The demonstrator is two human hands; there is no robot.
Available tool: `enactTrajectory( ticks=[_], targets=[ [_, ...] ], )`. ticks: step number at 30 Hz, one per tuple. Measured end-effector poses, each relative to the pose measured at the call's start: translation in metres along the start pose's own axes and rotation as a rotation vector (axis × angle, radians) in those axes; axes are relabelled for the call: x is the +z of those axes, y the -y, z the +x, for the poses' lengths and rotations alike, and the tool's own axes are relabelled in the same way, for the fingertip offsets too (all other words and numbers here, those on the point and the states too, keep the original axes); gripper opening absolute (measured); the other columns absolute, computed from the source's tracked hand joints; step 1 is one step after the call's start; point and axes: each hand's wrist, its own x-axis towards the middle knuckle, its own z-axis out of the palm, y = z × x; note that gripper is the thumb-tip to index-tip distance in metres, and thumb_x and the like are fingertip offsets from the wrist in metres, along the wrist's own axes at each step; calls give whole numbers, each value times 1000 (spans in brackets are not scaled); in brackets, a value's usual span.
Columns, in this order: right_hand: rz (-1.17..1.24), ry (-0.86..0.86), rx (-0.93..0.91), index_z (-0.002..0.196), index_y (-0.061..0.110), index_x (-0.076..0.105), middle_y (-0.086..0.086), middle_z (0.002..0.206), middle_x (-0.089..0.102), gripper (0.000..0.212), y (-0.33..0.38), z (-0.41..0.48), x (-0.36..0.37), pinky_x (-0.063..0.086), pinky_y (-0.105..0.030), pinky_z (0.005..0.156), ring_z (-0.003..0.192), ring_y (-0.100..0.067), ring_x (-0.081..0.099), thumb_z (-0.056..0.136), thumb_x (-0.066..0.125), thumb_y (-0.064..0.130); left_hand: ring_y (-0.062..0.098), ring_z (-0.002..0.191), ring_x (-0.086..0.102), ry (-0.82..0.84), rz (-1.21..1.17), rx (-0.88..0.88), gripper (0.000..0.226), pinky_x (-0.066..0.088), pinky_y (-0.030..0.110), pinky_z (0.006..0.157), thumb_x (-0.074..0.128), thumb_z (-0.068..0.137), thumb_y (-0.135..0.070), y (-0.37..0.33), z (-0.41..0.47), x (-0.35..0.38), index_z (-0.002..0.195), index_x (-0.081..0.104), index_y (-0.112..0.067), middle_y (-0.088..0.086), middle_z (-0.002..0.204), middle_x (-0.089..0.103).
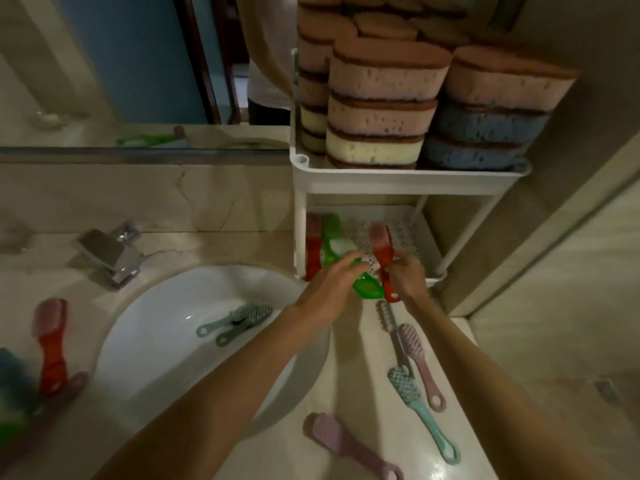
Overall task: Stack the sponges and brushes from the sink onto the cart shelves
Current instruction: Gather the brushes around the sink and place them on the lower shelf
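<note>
My right hand (408, 277) grips a red brush (382, 256) by its handle, head pointing into the white cart's lower shelf (427, 233). My left hand (330, 287) holds a green brush (367, 289) at the shelf's front edge. A red brush (313, 249) and a green brush (332, 239) lie at the shelf's left side. Stacked sponges (381, 105) in pink, yellow and blue fill the top shelf (408, 174). Two teal brushes (235, 320) lie in the white sink (166, 327).
On the counter right of the sink lie a grey brush (389, 327), a pink brush (420, 362), a teal brush (420, 410) and another pink brush (349, 445). A red brush (52, 344) lies left of the sink. A chrome faucet (112, 251) stands behind it, a mirror above.
</note>
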Motion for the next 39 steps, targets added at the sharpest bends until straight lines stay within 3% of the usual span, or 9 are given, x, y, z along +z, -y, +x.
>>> enactTrajectory(
  ticks=[4,8,14,17,21,24,28,33,39],
  targets=[
    [-110,39,-53,101,-11,63,-31,96,66,21,0,49,10,38,-10,46,72,-24,55,91,51,2,25,141,31,-4,-2,-95,73,29,37,116,44,79,24,10,25,4,140,40,-15,3,156,23],
    [-217,54,-75,116,-7,55,-28,112,63,30,-8,81,35,40,-29,78,101,-39,60,94,50,12,24,143,27,-46,18,-159,75,19,30,119,39,79,25,22,38,6,143,34,-14,4,157,20],
    [-438,159,-139,115,-1,58,-20,112,66,27,-23,91,61,42,-28,78,100,-32,64,92,51,12,26,138,35,-81,-28,-158,58,29,32,116,46,89,11,37,45,14,142,38,-11,10,154,25],
    [-555,160,-175,105,0,64,-19,106,69,24,-23,90,57,48,-33,79,95,-32,65,89,52,14,36,111,57,-176,-160,-171,32,45,54,98,50,93,-22,41,47,15,110,47,-48,6,119,53],
    [-39,126,-8,83,-1,69,-11,81,66,18,-10,82,33,45,-29,68,76,-23,60,87,53,5,34,97,61,-237,-176,-168,18,47,57,92,55,82,-40,43,65,27,81,45,-54,1,92,58],
    [506,360,229,80,12,64,-4,72,61,19,-7,78,17,43,-23,64,66,-13,54,91,48,14,31,98,62,-169,-164,-130,14,48,54,92,55,84,-40,32,77,35,81,45,-49,10,97,59],
    [756,444,294,84,10,57,-5,72,55,20,-19,83,-1,41,-22,65,68,-13,50,94,39,9,31,102,56,-23,-195,-64,11,46,41,94,46,95,-25,11,84,26,105,50,-27,12,105,53],
    [768,447,342,89,10,61,-7,76,69,19,-29,95,-7,52,-28,68,74,-19,66,93,42,8,22,140,26,225,-153,-53,63,17,20,114,39,87,15,10,90,30,145,30,-9,11,149,27],
    [361,184,412,124,10,54,-13,121,58,33,-31,120,5,43,-41,104,111,-27,56,93,46,3,27,122,52,-93,6,-252,45,43,32,101,41,89,7,20,84,27,129,54,-9,11,139,47]
  ],
)
